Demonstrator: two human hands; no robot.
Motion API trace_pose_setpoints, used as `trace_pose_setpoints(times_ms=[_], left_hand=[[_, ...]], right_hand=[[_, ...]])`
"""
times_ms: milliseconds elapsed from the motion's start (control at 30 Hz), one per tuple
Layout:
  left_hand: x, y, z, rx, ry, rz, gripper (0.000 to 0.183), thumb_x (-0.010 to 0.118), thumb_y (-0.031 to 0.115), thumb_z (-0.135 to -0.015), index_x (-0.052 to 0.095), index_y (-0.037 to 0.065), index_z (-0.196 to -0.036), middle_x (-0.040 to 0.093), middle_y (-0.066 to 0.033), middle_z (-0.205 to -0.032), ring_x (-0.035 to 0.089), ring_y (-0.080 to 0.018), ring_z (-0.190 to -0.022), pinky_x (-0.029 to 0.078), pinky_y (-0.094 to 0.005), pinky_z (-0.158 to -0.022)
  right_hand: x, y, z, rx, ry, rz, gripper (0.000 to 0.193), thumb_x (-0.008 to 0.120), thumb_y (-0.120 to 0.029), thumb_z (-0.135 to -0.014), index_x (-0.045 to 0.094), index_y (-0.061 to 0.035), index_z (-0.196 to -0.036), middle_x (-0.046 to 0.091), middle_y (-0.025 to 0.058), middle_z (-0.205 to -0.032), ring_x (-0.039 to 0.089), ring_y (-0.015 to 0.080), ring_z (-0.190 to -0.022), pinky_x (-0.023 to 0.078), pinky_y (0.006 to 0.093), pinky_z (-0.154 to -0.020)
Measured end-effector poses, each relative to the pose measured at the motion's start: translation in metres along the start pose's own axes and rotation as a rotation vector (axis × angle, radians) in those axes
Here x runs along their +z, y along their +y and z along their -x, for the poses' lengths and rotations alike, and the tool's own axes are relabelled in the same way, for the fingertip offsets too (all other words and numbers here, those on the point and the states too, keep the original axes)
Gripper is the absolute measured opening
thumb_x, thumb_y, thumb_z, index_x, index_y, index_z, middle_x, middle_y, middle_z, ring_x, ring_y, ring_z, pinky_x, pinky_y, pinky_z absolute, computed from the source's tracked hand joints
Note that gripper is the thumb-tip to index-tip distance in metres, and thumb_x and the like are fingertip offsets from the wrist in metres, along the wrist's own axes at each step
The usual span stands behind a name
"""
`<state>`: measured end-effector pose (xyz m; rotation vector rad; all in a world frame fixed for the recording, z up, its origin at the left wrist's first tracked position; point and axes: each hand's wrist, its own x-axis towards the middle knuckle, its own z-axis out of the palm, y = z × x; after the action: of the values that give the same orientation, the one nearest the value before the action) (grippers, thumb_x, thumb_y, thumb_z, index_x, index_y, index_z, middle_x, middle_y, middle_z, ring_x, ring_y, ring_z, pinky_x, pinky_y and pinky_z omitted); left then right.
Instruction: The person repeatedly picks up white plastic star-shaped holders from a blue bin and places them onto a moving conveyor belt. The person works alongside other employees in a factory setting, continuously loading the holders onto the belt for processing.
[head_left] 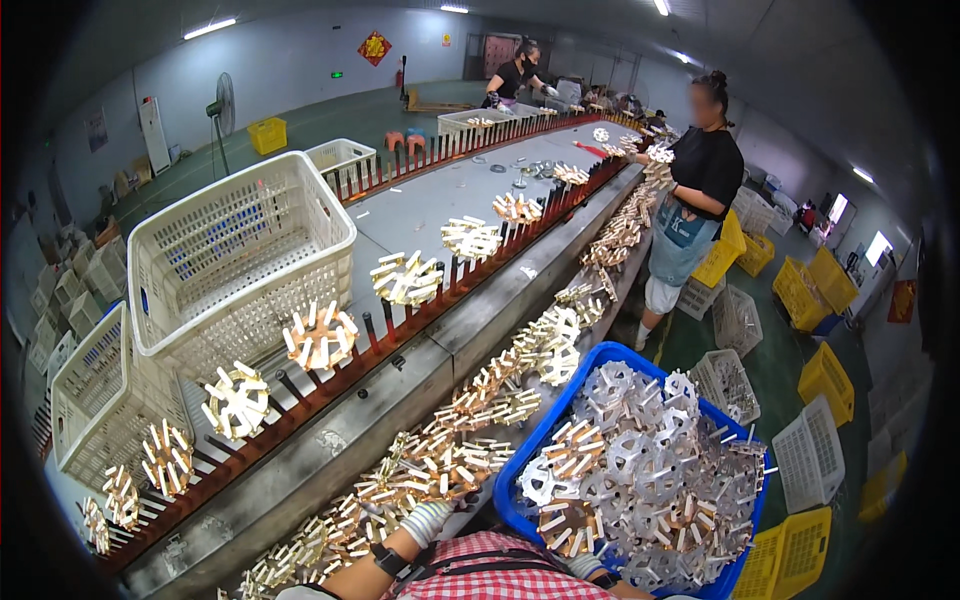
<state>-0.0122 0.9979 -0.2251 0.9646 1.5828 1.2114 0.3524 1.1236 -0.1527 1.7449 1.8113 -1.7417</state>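
My left hand (428, 520), in a striped knit glove, reaches into the long heap of copper and brass-coloured toothed discs with white sticks around their rims (440, 470). Its fingers are partly lost among the pieces, so I cannot tell whether it grips one. My right hand (583, 566), also gloved, is low at the near edge of a blue basket (510, 490); the apron and basket edge hide most of its fingers. Grey metal toothed discs (650, 450) fill that basket, with several copper ones among them.
Beyond the metal ledge (400, 385) runs a line of dark upright pegs (370, 325), several carrying stick-rimmed discs (320, 335). White crates (240, 260) stand at left. A co-worker (700, 180) handles discs along the line at right; yellow crates (825, 380) sit on the floor.
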Motion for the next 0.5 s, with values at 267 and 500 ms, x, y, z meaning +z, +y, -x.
trace_pose_setpoints(times_ms=[267, 500], left_hand=[[0.008, 0.046, -0.027, -0.036, 0.061, 0.001, 0.050, 0.035, 0.048, -0.102, 0.063, 0.007, -0.096, 0.064, -0.0086, -0.086, 0.057, -0.0226, -0.083, 0.045, -0.0354, -0.082], [0.043, 0.085, -0.078, 0.038, -0.024, -0.135, 0.022, 0.047, 0.020, -0.096, 0.059, 0.008, -0.110, 0.065, -0.0131, -0.098, 0.062, -0.0298, -0.088, 0.048, -0.0363, -0.082]], right_hand=[[-0.016, -0.017, -0.026, -0.023, 0.028, -0.042, 0.034, 0.045, -0.035, -0.098, 0.060, -0.0115, -0.117, 0.061, 0.0130, -0.116, 0.055, 0.0267, -0.110, 0.043, 0.0350, -0.097], [-0.077, -0.056, -0.049, -0.078, 0.033, -0.060, 0.034, 0.045, -0.035, -0.098, 0.059, -0.0120, -0.118, 0.061, 0.0127, -0.118, 0.055, 0.0267, -0.111, 0.043, 0.0354, -0.097]])
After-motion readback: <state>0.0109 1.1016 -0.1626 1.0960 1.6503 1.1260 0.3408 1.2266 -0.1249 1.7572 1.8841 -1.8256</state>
